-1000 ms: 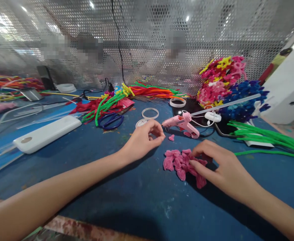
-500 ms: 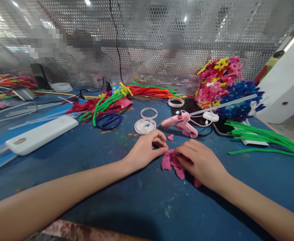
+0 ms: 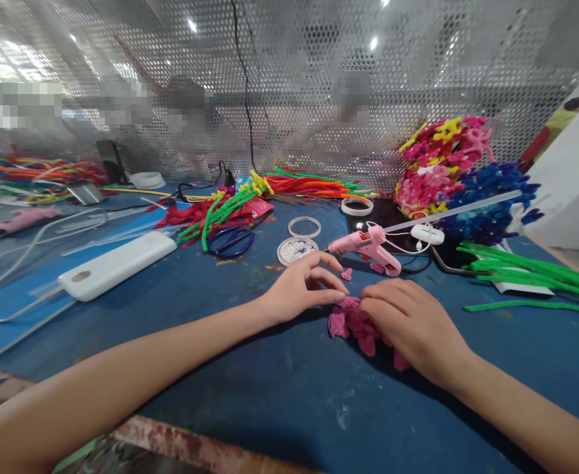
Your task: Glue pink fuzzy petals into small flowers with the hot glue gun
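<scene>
A cluster of fuzzy pink petals, apparently bent pipe cleaner (image 3: 359, 327), lies low over the blue table between my hands. My left hand (image 3: 305, 284) pinches its upper left edge with thumb and fingertips. From the right, my right hand (image 3: 414, 324) closes over the same pink cluster, and its fingers hide part of it. Just beyond my hands is a pink glue gun (image 3: 363, 245) with a long clear glue stick (image 3: 457, 209) in its back. A small loose pink piece (image 3: 347, 274) lies near the gun. Beside my left fingers sits a round lid of white beads (image 3: 297, 251).
Blue-handled scissors (image 3: 231, 243) and a white elongated device (image 3: 118, 266) lie left. Green pipe cleaners (image 3: 541, 271) lie right, below a heap of pink and yellow pipe-cleaner flowers (image 3: 437, 171) and a blue bunch (image 3: 491, 201). A perforated metal screen (image 3: 289, 85) stands behind.
The view has turned slightly left, so everything sits further right. Both hands stay at the pink cluster, with little visible change in their hold.
</scene>
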Demonstrator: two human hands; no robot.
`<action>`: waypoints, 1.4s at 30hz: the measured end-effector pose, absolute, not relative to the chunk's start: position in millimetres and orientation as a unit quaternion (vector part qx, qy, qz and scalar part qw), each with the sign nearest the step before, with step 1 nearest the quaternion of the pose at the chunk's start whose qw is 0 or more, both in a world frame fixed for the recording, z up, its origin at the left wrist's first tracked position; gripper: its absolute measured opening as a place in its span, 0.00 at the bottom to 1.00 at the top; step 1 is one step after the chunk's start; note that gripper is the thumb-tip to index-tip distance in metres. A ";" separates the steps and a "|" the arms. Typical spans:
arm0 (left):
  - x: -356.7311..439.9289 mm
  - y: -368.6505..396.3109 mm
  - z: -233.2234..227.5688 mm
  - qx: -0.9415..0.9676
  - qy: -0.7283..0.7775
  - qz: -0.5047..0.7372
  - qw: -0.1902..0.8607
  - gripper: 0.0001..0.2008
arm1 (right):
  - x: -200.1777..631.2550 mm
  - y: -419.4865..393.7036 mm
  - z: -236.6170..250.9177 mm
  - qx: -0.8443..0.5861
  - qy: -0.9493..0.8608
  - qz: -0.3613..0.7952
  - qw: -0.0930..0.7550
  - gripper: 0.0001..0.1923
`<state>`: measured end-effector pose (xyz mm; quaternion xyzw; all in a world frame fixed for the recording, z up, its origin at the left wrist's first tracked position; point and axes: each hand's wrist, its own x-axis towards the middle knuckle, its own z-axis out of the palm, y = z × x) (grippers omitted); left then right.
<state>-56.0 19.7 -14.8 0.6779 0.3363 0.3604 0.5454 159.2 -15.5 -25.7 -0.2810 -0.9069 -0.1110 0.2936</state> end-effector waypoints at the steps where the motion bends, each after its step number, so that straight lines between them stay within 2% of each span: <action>1: -56.5 17.4 -11.6 0.689 0.331 0.364 0.532 0.17 | 161.4 -17.9 -23.7 -0.272 -0.907 -0.127 0.297 0.13; 7: -58.0 -5.4 8.1 0.752 0.306 0.403 0.422 0.15 | 168.7 -33.8 -11.9 -0.232 -0.902 -0.205 0.302 0.09; 12: -55.5 -23.8 11.4 0.788 0.319 0.380 0.364 0.13 | 168.8 -45.7 -7.2 -0.217 -0.900 -0.249 0.284 0.09; 23: -51.6 -30.7 13.5 0.830 0.291 0.357 0.315 0.12 | 173.8 -54.8 -11.7 -0.193 -0.914 -0.220 0.281 0.13; 42: -53.5 -25.4 17.7 0.875 0.262 0.302 0.273 0.07 | 171.5 -57.8 -9.0 -0.183 -0.911 -0.241 0.281 0.15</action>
